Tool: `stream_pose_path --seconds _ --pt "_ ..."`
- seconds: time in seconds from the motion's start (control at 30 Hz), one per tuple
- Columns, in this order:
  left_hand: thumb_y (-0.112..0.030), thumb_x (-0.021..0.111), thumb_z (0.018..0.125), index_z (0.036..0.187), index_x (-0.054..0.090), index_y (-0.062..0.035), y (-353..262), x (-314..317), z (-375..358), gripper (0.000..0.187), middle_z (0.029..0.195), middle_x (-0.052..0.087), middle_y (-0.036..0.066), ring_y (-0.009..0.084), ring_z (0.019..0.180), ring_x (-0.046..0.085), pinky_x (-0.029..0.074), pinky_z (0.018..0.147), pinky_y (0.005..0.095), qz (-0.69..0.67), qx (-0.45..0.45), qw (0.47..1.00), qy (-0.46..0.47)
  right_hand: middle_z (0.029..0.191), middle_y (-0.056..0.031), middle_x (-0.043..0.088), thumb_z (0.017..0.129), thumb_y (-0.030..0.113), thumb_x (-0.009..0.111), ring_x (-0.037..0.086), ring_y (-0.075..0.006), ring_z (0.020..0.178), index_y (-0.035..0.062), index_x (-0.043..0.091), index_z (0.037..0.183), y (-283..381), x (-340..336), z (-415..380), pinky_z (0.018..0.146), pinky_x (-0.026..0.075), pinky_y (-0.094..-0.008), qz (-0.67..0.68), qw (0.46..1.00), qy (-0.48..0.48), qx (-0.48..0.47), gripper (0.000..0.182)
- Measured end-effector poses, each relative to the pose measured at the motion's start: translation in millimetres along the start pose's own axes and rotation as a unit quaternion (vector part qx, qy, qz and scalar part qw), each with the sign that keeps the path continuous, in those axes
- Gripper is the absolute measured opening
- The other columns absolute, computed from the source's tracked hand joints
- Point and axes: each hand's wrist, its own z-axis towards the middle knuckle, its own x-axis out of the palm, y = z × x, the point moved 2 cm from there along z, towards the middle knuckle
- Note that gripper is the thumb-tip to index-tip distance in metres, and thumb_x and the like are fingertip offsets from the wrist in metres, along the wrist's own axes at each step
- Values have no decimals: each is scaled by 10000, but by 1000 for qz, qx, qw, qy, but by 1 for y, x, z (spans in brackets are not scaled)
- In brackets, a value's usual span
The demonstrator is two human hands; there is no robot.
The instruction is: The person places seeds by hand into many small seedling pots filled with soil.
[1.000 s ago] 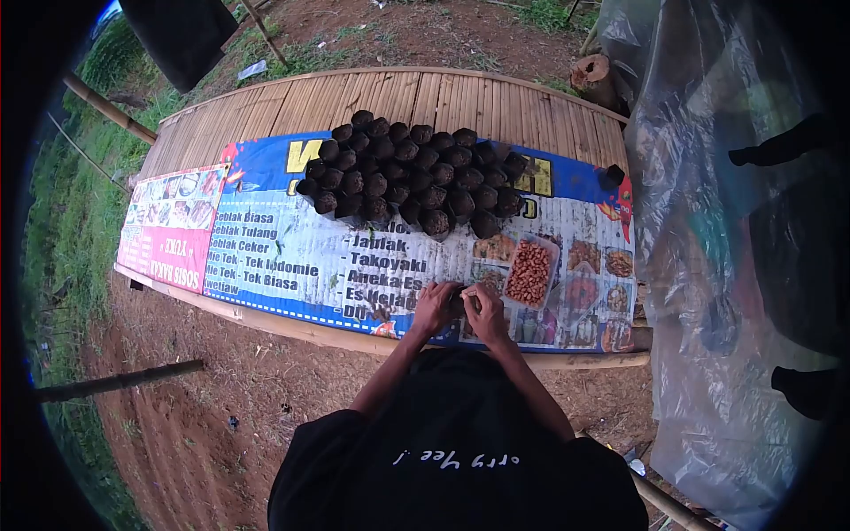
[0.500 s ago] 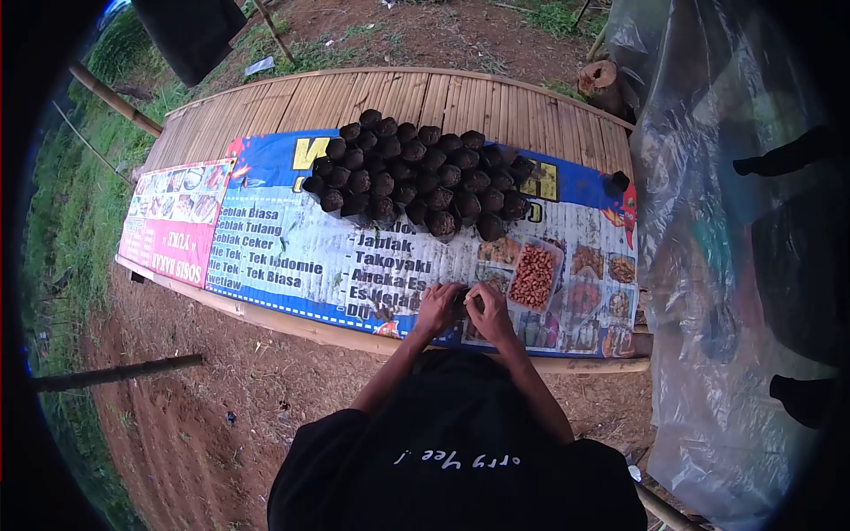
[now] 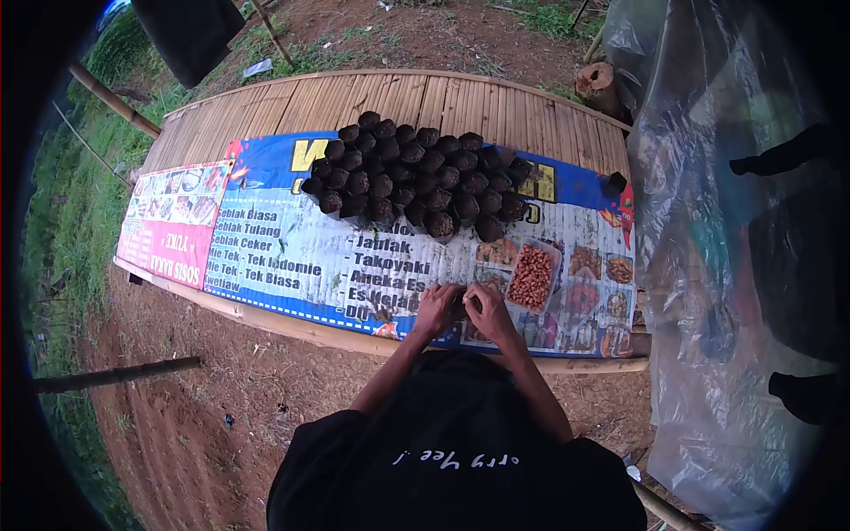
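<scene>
Left hand: we see our left hand at the near edge of the table, fingers curled onto a small dark bag; the grip is pinching its left side.
Right hand: our right hand meets the left one over the same bag, fingers bent down on its right side, grip pinching it as well.
Small dark bag: it sits between both hands on the banner, mostly hidden by our fingers; we cannot tell what is inside.
Tray: a clear tray of reddish-brown seeds lies just beside the right hand, on its far right.
Filled bags: a cluster of black soil-filled bags stands in rows further back; one lone bag sits well apart at the right.
Writing: the banner reads "Seblak Biasa", "Seblak Tulang", "Seblak Ceker", "Mie Tek - Tek Indomie", "Takoyaki"; a pink banner at left shows "SOSIS BAKAR" upside down.
Shirt: our black shirt bears white script we cannot read.
</scene>
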Motion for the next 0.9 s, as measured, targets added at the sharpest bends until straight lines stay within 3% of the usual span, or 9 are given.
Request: stream_pose_path --seconds 0.4,0.47,0.7,0.77,0.9 --pt "-284 779 718 1201 579 -114 0 -1 -1 550 1104 627 61 296 1010 560 423 872 415 3 1 1000 -1 849 -155 598 857 57 626 582 -353 866 3 556 902 1 -5 -4 777 455 -438 25 999 -15 35 99" --pt "-279 776 720 1201 579 -115 0 0 0 546 1103 627 60 293 1010 559 424 867 413 -3 0 1000 2 852 -153 601 860 57 629 586 -356 857 0 556 895 4 -8 -3 768 457 -437 19 997 -71 35 99" --pt "-218 775 708 1205 600 -150 2 3 -1 531 1137 637 23 280 989 566 431 874 402 -10 -13 1000 1 838 -140 609 856 48 630 593 -348 856 2 564 899 2 -4 -12 765 461 -436 36 997 -52 38 92" --pt "-245 771 718 1199 593 -136 1 2 -1 525 1114 633 38 283 991 564 429 860 402 -9 -8 1000 1 836 -135 614 857 45 627 595 -343 861 6 566 897 4 -4 -12 770 461 -435 -3 995 -100 22 83" --pt "-280 768 726 1186 589 -123 -1 -1 1 518 1086 629 51 286 985 563 429 841 401 -4 9 1000 -10 850 -128 622 861 42 621 593 -342 865 15 570 897 4 1 -16 782 462 -431 -5 997 -70 31 68"
